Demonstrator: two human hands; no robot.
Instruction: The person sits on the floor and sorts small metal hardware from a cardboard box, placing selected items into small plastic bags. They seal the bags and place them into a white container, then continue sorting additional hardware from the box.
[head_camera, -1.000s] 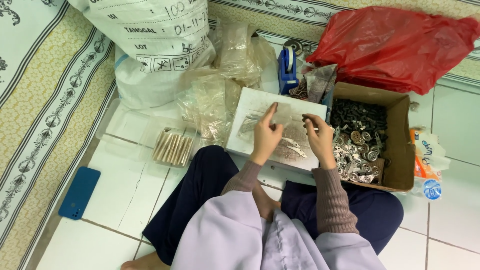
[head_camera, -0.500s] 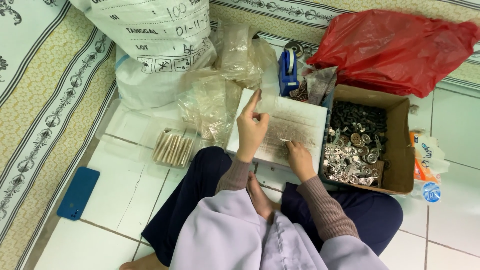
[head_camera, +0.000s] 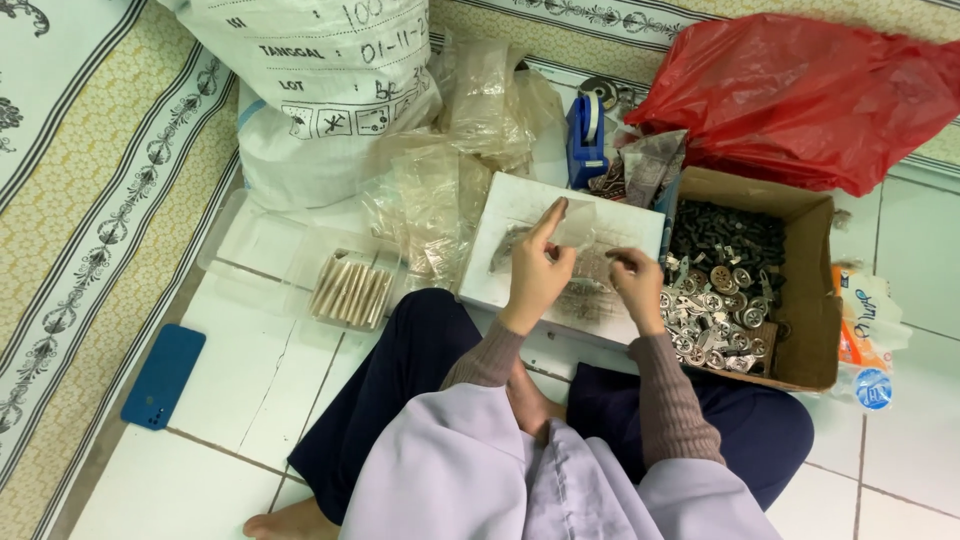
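Left hand (head_camera: 535, 275) mostly closed, thumb + fingers pinching small clear plastic bag (head_camera: 574, 222), held up over white tray (head_camera: 510, 205) on lap. Right hand (head_camera: 634, 281) curled, fingertips pinched on sth tiny, can't tell what, just beside cardboard box (head_camera: 815, 300) w/ metal parts (head_camera: 710, 315).

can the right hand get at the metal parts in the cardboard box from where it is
Probably yes. The right hand hovers over the white board, right beside the open cardboard box. The metal parts lie uncovered just past its near wall, and nothing stands between them, though the hand already pinches something small.
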